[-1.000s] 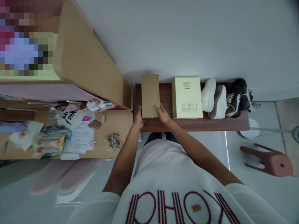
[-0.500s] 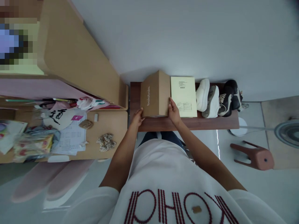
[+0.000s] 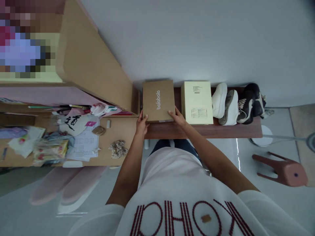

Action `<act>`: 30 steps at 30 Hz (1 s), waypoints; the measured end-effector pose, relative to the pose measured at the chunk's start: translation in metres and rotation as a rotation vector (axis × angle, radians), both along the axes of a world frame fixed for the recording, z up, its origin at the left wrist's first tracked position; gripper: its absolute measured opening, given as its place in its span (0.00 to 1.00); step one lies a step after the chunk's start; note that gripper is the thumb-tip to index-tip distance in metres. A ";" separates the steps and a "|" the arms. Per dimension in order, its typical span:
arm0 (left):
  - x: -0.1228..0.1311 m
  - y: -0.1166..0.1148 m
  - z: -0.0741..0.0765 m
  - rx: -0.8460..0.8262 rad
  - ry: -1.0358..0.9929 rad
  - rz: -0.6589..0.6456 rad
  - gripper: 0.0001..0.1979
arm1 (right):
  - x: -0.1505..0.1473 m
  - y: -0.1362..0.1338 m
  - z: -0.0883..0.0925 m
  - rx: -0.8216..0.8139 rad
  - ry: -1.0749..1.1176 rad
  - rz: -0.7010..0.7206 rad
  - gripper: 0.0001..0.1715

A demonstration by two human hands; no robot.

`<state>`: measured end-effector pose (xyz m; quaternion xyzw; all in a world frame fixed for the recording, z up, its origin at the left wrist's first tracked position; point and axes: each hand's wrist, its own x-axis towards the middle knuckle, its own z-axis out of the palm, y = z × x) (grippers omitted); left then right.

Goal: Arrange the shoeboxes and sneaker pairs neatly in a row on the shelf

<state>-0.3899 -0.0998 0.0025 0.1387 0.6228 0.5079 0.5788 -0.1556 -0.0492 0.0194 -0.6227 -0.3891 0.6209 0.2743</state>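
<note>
A brown cardboard shoe box [image 3: 158, 100] with white lettering on its lid lies flat at the left end of a dark wooden bench [image 3: 204, 130]. My left hand [image 3: 142, 123] grips its near left corner and my right hand [image 3: 176, 116] grips its near right corner, fingers curled onto the lid. A pale yellow box [image 3: 197, 102] with a printed label lies just to the right of it on the bench.
White and grey sneakers [image 3: 225, 101] and black shoes [image 3: 252, 100] line the bench's right end. A cluttered light wooden desk [image 3: 120, 129] with papers and a shelf unit stands to the left. A reddish plastic stool [image 3: 283, 167] lies tipped on the floor at right.
The brown box stood on its narrow side, was tipped over, and now lies flat with its lettered lid up. Both hands stayed on its near corners.
</note>
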 end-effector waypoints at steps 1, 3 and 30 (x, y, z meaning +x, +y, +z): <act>0.000 0.000 -0.002 -0.007 0.014 -0.001 0.35 | -0.001 0.002 -0.003 -0.051 0.013 0.002 0.51; -0.001 0.002 -0.006 -0.024 0.033 -0.002 0.36 | -0.003 0.005 -0.008 -0.135 0.048 0.001 0.50; 0.083 0.037 0.036 0.294 0.623 -0.340 0.28 | 0.155 0.005 0.009 0.369 -0.348 -0.142 0.33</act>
